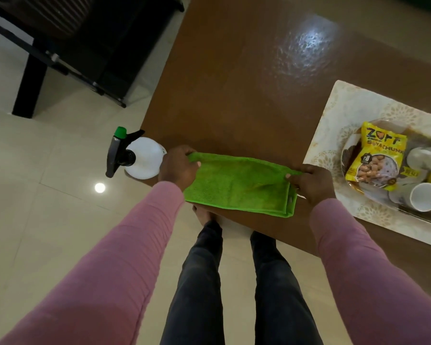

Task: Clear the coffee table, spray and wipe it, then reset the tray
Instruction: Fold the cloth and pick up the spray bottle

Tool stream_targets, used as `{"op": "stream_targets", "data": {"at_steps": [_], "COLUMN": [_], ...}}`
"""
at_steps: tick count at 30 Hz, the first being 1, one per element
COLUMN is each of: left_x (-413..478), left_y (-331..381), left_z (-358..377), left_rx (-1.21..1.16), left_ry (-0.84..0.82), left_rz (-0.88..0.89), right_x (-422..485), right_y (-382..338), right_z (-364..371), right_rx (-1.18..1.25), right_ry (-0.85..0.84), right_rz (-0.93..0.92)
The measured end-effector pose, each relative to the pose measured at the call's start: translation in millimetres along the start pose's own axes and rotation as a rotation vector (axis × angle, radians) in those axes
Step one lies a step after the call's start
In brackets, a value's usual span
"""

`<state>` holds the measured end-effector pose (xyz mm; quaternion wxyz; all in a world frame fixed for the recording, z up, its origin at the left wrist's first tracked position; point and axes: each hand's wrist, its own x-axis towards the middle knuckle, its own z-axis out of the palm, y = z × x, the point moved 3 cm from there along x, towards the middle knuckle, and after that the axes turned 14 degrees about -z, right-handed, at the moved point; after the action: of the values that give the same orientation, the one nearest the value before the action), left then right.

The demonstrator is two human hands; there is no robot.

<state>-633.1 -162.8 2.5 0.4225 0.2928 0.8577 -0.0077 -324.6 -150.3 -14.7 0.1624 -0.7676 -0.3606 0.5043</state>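
A folded green cloth [237, 185] lies at the near edge of the brown coffee table [229, 78]. My left hand [178, 168] pinches its far left corner, and my right hand [309, 184] pinches its far right corner. A white spray bottle [144, 158] with a black trigger and green tip stands at the table's near left corner, just left of my left hand. To the right, a pale patterned tray [334, 125] holds yellow snack packets [376, 158] and white cups [423, 200] lying on their sides.
A wet, shiny patch [306, 46] shows on the far part of the table. Dark furniture [60, 46] stands on the tiled floor to the far left. My legs [234, 282] are close to the table's near edge.
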Motion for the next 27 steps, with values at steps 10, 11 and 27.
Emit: {"op": "stream_targets", "data": {"at_steps": [10,11,27], "left_x": [-113.3,-126.1,-236.6], "left_y": [12.6,17.1,64.9], "left_z": [-65.6,-71.7,-131.3], "left_rx": [0.004,0.001,-0.258], "left_ry": [0.172,0.189,0.189], "left_rz": [0.164,0.186,0.375], "right_x": [-78.8,-87.6,-177.5], "right_y": [-61.6,-70.4,-150.5], "right_z": [-72.4,-82.1,-194.1], "right_rx": [-0.424,-0.444,0.285], "right_ry": [-0.042,-0.004,0.141], "right_rz": [-0.349,-0.372,-0.645]}}
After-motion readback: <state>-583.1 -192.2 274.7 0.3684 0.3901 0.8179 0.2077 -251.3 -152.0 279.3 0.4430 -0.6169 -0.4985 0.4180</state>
